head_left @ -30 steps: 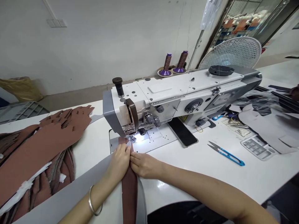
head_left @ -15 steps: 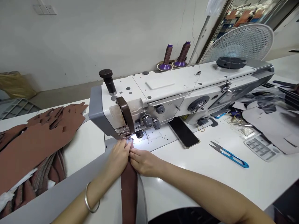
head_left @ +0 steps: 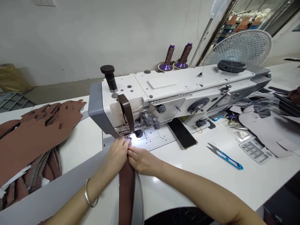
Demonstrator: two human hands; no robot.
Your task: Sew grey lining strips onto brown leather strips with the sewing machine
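Observation:
A long brown strip (head_left: 127, 193), leather-like, runs from the bottom of the view up to the lit needle area of a white sewing machine (head_left: 145, 84). Grey material (head_left: 138, 200) shows along its right side. My left hand (head_left: 117, 153), a silver bangle on its wrist, is closed on the strip just in front of the presser foot (head_left: 127, 136). Close against it, my right hand (head_left: 142, 161) pinches the strip's right edge with bent fingers. Both sets of fingertips are partly hidden, and the stitching point is largely covered by the left fingers.
Brown cut pieces (head_left: 42, 137) are piled on the left. Right of the machine head lie a black phone (head_left: 182, 133), blue thread snips (head_left: 225, 156) and light grey cut pieces (head_left: 264, 128). Two brown thread cones (head_left: 169, 57) and a white fan (head_left: 241, 47) stand behind.
The camera view has shifted slightly. Both hands stay beside the presser foot with nearly the same hold on the brown strip; any feed of the strip is too small to make out.

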